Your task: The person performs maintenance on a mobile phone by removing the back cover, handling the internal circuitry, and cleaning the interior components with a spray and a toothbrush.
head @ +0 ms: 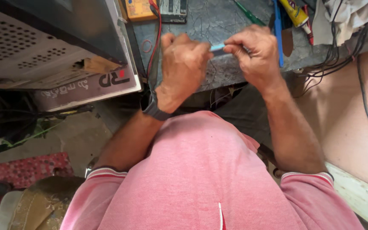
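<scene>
Nearest the camera is the person's pink shirt (pixel 201 179), with striped cuffs at both short sleeves. From it the two forearms rise toward the workbench; the left one wears a dark wristband (pixel 154 111).

The left hand (pixel 183 64) is curled into a loose fist, its fingers folded around one end of a thin light-blue piece (pixel 218 47), which shows only in the short gap between the hands. The right hand (pixel 255 53) pinches the other end between thumb and fingertips. Both hands are clamped on this one piece, close together but not touching, just above the near edge of the dark grey workbench (pixel 218 21). What the piece is cannot be told.

To the left, a grey metal casing (pixel 30 47) with rows of vent holes lies on its side; its inside is not visible. A red wire (pixel 157 38) runs down along the casing's edge.

Farther back on the bench lie a green-handled screwdriver (pixel 248 13), a blue strip (pixel 277 34) standing just behind the right hand, and a yellow tube (pixel 295 12) with a red tip. At the far edge sit a yellow meter (pixel 139 8) and a dark device (pixel 173 10) beside it. A bundle of black cables (pixel 337 55) hangs off the bench's right end under a pale cloth (pixel 350 15).
</scene>
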